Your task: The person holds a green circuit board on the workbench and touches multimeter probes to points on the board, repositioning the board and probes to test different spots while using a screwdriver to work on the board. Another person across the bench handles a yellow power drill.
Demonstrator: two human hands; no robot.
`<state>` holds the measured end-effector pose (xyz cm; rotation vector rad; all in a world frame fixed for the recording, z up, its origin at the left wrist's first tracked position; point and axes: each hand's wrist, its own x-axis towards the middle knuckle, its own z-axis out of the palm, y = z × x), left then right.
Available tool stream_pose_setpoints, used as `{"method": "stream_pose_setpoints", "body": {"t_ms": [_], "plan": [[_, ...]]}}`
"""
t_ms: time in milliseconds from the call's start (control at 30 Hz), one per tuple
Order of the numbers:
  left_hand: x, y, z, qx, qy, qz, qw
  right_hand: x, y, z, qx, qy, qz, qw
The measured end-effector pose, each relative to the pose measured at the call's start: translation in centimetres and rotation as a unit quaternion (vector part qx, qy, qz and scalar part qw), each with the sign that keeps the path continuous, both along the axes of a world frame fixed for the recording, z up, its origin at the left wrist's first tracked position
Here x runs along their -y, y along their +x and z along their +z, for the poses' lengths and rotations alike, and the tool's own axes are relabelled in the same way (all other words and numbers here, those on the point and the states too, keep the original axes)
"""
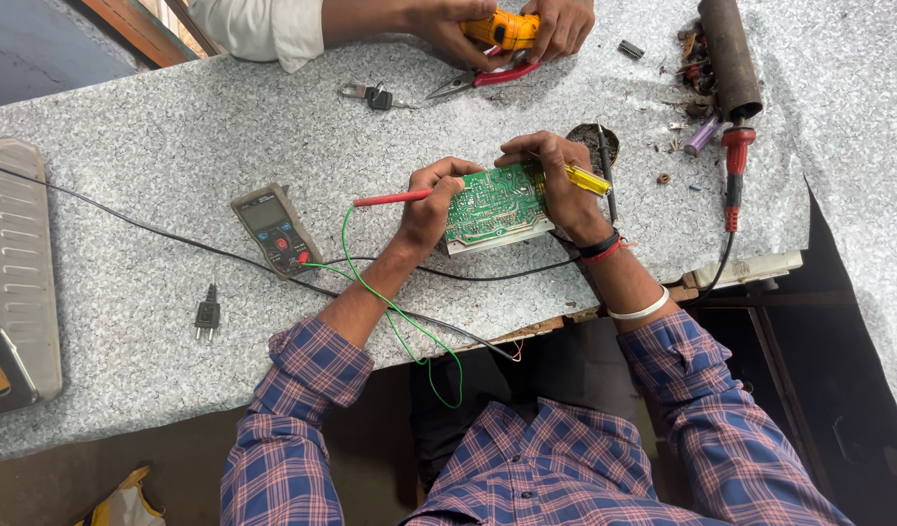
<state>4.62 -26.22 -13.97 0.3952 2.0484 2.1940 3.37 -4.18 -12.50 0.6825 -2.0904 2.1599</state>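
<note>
Seen from above, a person in a plaid shirt works at a speckled grey surface [156, 146]. The left hand [431, 200] is closed around a red test probe [392, 199], its tip at the edge of a green circuit board [495, 205]. The right hand [557, 175] grips the board's far side together with a yellow-handled tool [587, 180]. A multimeter [275, 231] lies to the left, leads attached. Probing appears underway, not finished. Across the surface, another person's hands [497, 27] hold a yellow device.
</note>
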Motion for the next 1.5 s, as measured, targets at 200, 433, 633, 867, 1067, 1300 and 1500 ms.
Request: {"method": "stream_pose_setpoints", "body": {"t_ms": [200,433,633,867,1067,1300,1500], "plan": [[0.0,0.3,-0.2,0.0,0.0,0.0,1.0,-0.2,0.5,-0.2,0.019,0.013,-0.009,1.0],[0.2,1.6,-0.9,-0.019,0.004,0.001,1.0,0.1,1.7,-1.0,0.016,0.014,-0.008,1.0],[0.3,2.0,-1.1,-0.004,0.011,-0.002,1.0,0.3,2.2,-1.2,0.018,0.017,-0.005,1.0],[0.6,2.5,-1.5,-0.008,0.004,0.002,1.0,0.5,2.6,-1.6,0.011,0.026,-0.007,1.0],[1.0,3.3,-2.0,-0.005,-0.006,0.004,1.0,0.9,3.4,-2.2,0.009,0.035,-0.015,0.999],[1.4,3.8,-2.0,-0.003,-0.008,0.004,1.0,1.3,3.7,-2.5,0.011,0.029,-0.012,0.999],[1.5,3.8,-1.8,-0.001,-0.008,0.005,1.0,1.4,3.7,-2.4,-0.001,0.029,-0.016,0.999]]}}
